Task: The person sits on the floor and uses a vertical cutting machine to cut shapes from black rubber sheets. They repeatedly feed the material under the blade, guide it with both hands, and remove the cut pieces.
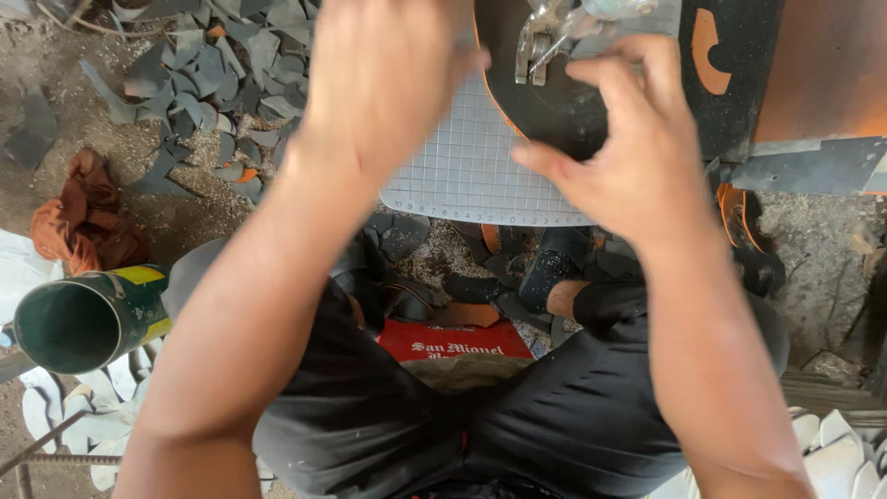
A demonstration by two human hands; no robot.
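The person sits and looks down at two bare hands over a small work table. The left hand (383,79) is up high and blurry, with the back of it toward the camera, so I cannot tell if it holds anything. The right hand (624,152) has its fingers bent and spread, and the fingertips press down on a dark round piece of rubber (554,106) with an orange edge. That dark piece lies on a pale cutting mat with a grid (471,162), right under a shiny metal machine foot (540,37). The two hands are apart, one on each side of the dark piece. On the dirt ground to the left lies a pile of grey scraps (217,88). An orange cloth (83,217) lies near it. A green can (83,319) lies on its side by the person's knee. A red box (453,340) sits between the legs.
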